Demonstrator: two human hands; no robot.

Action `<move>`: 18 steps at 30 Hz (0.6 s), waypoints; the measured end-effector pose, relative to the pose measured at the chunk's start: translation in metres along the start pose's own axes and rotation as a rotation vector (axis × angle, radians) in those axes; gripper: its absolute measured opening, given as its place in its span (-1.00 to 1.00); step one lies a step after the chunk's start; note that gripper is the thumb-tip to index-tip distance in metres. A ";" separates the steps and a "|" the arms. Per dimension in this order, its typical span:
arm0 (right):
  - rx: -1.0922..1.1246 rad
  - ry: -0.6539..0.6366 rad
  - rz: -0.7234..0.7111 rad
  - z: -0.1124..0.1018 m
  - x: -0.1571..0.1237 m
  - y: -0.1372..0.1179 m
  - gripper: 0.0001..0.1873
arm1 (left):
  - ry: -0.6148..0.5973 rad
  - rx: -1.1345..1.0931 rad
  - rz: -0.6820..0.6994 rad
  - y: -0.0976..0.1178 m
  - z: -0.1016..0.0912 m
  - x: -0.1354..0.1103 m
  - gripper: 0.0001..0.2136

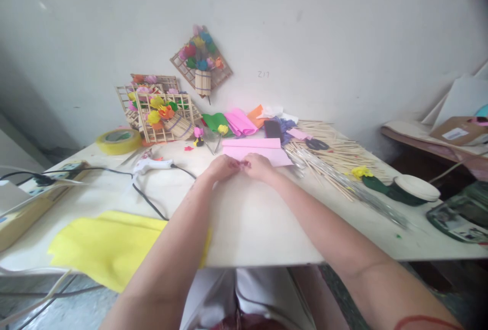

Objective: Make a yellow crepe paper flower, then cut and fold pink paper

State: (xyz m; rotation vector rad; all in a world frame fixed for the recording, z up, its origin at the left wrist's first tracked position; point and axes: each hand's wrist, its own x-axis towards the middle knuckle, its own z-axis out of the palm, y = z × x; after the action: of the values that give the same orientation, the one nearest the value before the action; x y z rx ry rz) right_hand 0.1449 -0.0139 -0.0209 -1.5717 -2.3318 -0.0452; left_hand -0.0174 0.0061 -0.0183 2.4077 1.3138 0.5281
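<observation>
Pink paper (272,155) lies flat on the worktop just beyond my fingertips, its far edge turned over into a long, narrow band. My left hand (224,168) and right hand (259,168) meet at its near side, fingers curled and tips drawn together. Something small and pinkish seems to sit between them, but it is blurred, and I cannot tell whether I am gripping it or just touching the sheet. I'd judge this as close fingertip work on a small piece; it calls for a light pinch from both sides, since thin paper creases or tears easily.

Just behind the sheet stand a small pink flower (198,131) and a small yellow flower (223,129), with green paper (215,123) and a dark phone (272,130) farther back. To my right, wooden sticks (343,152) spread loosely around black-handled scissors (316,144), so reaching those would mean picking through clutter. Left of my hands rests a white glue gun (152,166); its dark cord (147,202) runs close to my forearm and could snag. Yellow sheet (107,241) lies under that arm, draping over the front edge. Flower-filled stick panels (163,116) lean by the wall.
</observation>
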 end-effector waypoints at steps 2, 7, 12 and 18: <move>-0.020 -0.019 0.054 0.004 -0.005 0.000 -0.78 | 0.009 -0.006 0.006 0.000 0.001 0.000 -0.75; -0.032 0.023 0.092 0.008 -0.007 0.009 -0.80 | 0.108 0.122 -0.001 -0.011 0.004 0.002 -0.66; -0.005 0.004 0.112 0.004 -0.008 0.018 -0.83 | 0.128 -0.018 -0.051 -0.024 0.003 0.006 -0.72; 0.099 0.029 0.078 0.004 -0.008 0.023 -0.83 | 0.073 -0.115 -0.068 -0.027 0.001 0.004 -0.77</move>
State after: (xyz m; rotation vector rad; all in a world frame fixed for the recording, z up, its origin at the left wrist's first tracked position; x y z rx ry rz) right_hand 0.1679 -0.0116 -0.0305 -1.6005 -2.2135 0.0638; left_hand -0.0344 0.0228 -0.0309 2.2616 1.3518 0.6592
